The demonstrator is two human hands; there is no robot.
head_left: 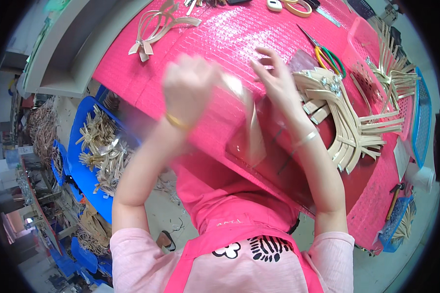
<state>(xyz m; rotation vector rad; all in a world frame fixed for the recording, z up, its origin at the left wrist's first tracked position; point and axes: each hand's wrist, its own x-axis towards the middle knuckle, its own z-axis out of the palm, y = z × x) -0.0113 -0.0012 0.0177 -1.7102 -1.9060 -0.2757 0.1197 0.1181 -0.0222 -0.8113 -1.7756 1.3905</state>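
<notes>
My left hand [190,80], with a yellow band at its wrist, is raised over the pink table cover and smeared by motion. Its fingers look curled into a fist; what they hold is hidden. Just right of it a pale, shiny strip [234,85] shows as a blur, and a similar streak [254,136] hangs lower over the dark red board. My right hand [276,80] has its fingers apart and slightly bent, nothing visible in them. Beside its wrist lies a bundle of beige straps [344,139] with sparkling stones on its upper end.
Scissors with green and yellow handles [330,61] lie beyond the straps. Pink and blue baskets [423,122] edge the right side. A beige strap piece [164,29] lies at the far left, near a grey shelf [68,58]. A blue bin [76,141] holds several strap bundles.
</notes>
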